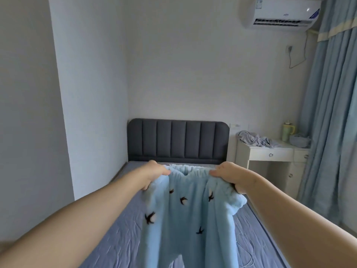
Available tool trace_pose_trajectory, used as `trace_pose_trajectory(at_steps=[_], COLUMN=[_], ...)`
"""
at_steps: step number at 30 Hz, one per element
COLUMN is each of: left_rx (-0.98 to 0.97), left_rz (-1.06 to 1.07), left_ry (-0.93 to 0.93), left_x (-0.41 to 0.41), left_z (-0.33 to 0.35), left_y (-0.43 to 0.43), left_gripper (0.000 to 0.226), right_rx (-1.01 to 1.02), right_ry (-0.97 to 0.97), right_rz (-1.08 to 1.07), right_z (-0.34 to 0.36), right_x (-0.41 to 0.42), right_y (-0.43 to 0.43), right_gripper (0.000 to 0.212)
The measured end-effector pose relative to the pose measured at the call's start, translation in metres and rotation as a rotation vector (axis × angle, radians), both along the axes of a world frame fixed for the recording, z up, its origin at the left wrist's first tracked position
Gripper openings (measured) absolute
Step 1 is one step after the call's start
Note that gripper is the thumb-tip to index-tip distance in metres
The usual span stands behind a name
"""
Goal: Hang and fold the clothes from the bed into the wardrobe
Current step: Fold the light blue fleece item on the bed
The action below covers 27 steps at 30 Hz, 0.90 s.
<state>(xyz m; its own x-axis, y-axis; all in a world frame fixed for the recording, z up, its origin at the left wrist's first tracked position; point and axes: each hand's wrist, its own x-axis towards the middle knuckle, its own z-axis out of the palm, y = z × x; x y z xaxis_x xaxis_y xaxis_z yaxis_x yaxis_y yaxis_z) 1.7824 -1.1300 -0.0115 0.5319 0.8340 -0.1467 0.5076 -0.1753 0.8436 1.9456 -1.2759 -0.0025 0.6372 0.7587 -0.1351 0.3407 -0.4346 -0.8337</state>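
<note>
A pair of light blue fleece trousers [191,215] with small dark bird prints hangs in front of me over the bed [119,235]. My left hand [154,174] grips the left end of the elastic waistband. My right hand [229,176] grips the right end, with extra fabric bunched under its fingers. The waistband is stretched level between both hands, and the legs drop out of view at the bottom edge. No wardrobe is in view.
The bed has a blue-grey sheet and a dark padded headboard [177,141] against the far wall. A white desk [270,153] at the right holds crumpled grey cloth [255,141], a cup and a bowl. Blue curtains [332,113] hang at the far right. A thin white cable [249,252] lies on the sheet.
</note>
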Motion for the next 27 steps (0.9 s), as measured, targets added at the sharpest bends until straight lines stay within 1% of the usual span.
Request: trace_pose_trajectory(at_steps=[3, 5, 7, 9, 11, 13, 16, 18, 20, 21, 24, 25, 27], left_rx=[-0.056, -0.03, -0.01, -0.075, -0.182, -0.224, -0.184, -0.183, -0.209, -0.186, 0.057, 0.1, 0.1], left_rz=[0.04, -0.002, -0.064, -0.101, -0.128, -0.175, -0.262, -0.352, -0.46, -0.51, -0.587, -0.583, -0.538], left_ry=[-0.076, -0.136, -0.189, -0.285, -0.367, -0.373, -0.321, -0.3, -0.304, -0.288, -0.171, -0.173, -0.235], left_x=[0.01, 0.018, 0.022, 0.024, 0.023, 0.024, 0.022, 0.02, 0.017, 0.015, 0.014, 0.014, 0.012], left_z=[-0.009, -0.01, -0.006, 0.0, 0.004, 0.004, 0.003, 0.004, 0.008, 0.009, 0.009, 0.008, 0.007], left_y=[-0.01, -0.015, -0.019, -0.022, -0.026, -0.028, -0.035, -0.038, -0.044, -0.046, -0.047, -0.045, -0.04], left_gripper=[0.05, 0.039, 0.029, 0.024, 0.02, 0.027, 0.038, 0.036, 0.027, 0.034, 0.065, 0.072, 0.079], right_rx=[0.099, 0.148, 0.197, 0.224, 0.251, 0.315, 0.401, 0.418, 0.436, 0.445, 0.461, 0.469, 0.488], right_ry=[0.182, 0.242, 0.299, 0.345, 0.392, 0.451, 0.533, 0.552, 0.567, 0.585, 0.643, 0.652, 0.667], right_rz=[-0.094, -0.095, -0.085, -0.07, -0.07, -0.094, -0.14, -0.162, -0.184, -0.19, -0.157, -0.139, -0.106], right_z=[-0.013, -0.016, -0.016, -0.015, -0.015, -0.015, -0.015, -0.015, -0.014, -0.013, -0.01, -0.009, -0.007], right_x=[-0.006, -0.011, -0.017, -0.019, -0.021, -0.022, -0.024, -0.024, -0.024, -0.024, -0.027, -0.028, -0.031], right_y=[0.004, 0.009, 0.013, 0.016, 0.017, 0.018, 0.02, 0.021, 0.021, 0.02, 0.018, 0.018, 0.017], right_gripper=[0.026, 0.026, 0.02, 0.008, 0.015, 0.02, 0.021, 0.016, 0.015, 0.017, 0.021, 0.022, 0.023])
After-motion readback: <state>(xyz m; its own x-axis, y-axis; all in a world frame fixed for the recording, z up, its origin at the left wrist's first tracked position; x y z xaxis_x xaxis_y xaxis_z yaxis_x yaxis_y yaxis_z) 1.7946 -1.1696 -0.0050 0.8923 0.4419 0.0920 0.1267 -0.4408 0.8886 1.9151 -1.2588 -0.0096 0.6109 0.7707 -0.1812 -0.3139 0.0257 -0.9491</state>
